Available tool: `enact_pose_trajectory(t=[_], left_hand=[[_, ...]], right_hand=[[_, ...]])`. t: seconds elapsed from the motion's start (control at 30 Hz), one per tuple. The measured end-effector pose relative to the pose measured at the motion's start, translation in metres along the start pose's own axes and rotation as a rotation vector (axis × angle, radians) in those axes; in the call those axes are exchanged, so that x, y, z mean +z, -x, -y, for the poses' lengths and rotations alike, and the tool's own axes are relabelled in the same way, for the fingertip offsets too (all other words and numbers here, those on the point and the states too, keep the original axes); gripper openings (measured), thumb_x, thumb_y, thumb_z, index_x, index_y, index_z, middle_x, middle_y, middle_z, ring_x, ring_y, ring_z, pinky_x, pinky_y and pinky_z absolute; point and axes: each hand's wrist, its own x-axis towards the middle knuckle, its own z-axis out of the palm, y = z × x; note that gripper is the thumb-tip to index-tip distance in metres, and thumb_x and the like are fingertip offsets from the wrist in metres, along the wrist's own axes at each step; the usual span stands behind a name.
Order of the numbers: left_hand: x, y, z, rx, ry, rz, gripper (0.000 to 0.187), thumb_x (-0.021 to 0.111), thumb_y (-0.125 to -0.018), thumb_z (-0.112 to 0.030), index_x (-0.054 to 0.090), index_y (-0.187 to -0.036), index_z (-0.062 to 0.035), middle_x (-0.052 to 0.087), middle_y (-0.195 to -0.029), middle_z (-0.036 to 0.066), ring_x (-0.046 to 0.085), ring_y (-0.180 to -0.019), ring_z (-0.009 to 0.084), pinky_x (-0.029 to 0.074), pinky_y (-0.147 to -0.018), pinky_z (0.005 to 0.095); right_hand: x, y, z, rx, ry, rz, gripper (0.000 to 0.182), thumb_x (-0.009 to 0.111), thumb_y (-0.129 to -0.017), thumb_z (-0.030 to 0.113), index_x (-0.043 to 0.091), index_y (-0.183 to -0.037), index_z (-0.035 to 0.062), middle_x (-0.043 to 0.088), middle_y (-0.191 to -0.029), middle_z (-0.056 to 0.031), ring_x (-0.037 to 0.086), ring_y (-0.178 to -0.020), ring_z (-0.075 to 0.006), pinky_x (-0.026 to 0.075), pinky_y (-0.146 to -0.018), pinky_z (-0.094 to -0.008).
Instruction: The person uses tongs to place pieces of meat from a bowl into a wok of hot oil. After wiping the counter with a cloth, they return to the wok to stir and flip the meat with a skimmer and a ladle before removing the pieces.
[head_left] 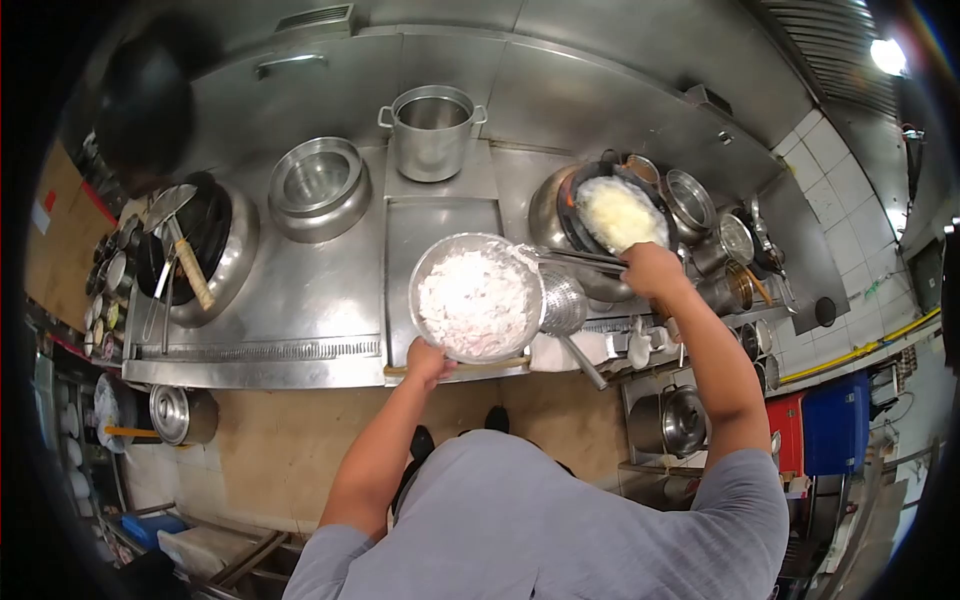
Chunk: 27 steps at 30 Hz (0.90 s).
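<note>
My left hand (430, 363) grips the near rim of a round metal bowl (416, 318). White, flour-coated pieces (474, 300) fill the bowl, glaring in the light. My right hand (652, 270) is closed around long metal tongs (585, 260). They point left, with their tips at the bowl's right rim by a coated clump (523, 256). Just beyond my right hand, pale yellow foam bubbles in a dark wok (573, 222) on the right burner. A perforated skimmer (565, 305) lies right of the bowl, its handle (582, 362) reaching over the counter's front edge.
A tall two-handled pot (432, 140) stands at the back centre. Nested metal basins (318, 180) sit to its left. Farther left, a wooden-handled strainer (190, 265) rests over another wok (212, 220). Several metal containers (690, 200) crowd the right side. A white cloth (560, 352) lies along the front edge.
</note>
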Motion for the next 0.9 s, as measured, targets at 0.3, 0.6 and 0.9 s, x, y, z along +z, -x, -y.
enact_pose_trajectory(t=[0.3,0.6,0.9], left_hand=[[0.0,-0.005,0.0,-0.066,0.005,-0.016,0.022,0.058,-0.101,-0.008,0.051,-0.121,-0.0038,0.069,-0.109,0.013,0.074,-0.079,0.0246,0.06,-0.061,0.0414],[-0.002,-0.016,0.008,-0.04,0.017,0.003,0.026,0.057,-0.101,-0.009,0.05,-0.125,-0.0057,0.069,-0.108,0.012,0.074,-0.077,0.0238,0.059,-0.061,0.0428],[-0.006,-0.007,0.003,-0.039,0.014,0.064,0.029,0.056,-0.102,-0.012,0.048,-0.13,-0.0074,0.069,-0.116,0.013,0.075,-0.079,0.0238,0.06,-0.062,0.0431]], right_hand=[[-0.012,-0.079,-0.137,0.356,0.092,-0.101,0.03,0.062,-0.087,0.017,0.077,-0.109,0.0033,0.073,-0.117,-0.0218,0.071,-0.11,-0.0379,0.058,-0.092,-0.0459],[-0.029,-0.059,-0.109,0.217,0.008,-0.211,0.034,0.068,-0.083,0.02,0.076,-0.115,0.0101,0.075,-0.115,-0.0179,0.07,-0.111,-0.0368,0.056,-0.096,-0.0467],[0.062,-0.034,0.043,-0.117,0.172,0.112,0.028,0.062,-0.082,0.015,0.078,-0.102,0.0029,0.075,-0.109,-0.0217,0.073,-0.104,-0.0368,0.059,-0.09,-0.0463]])
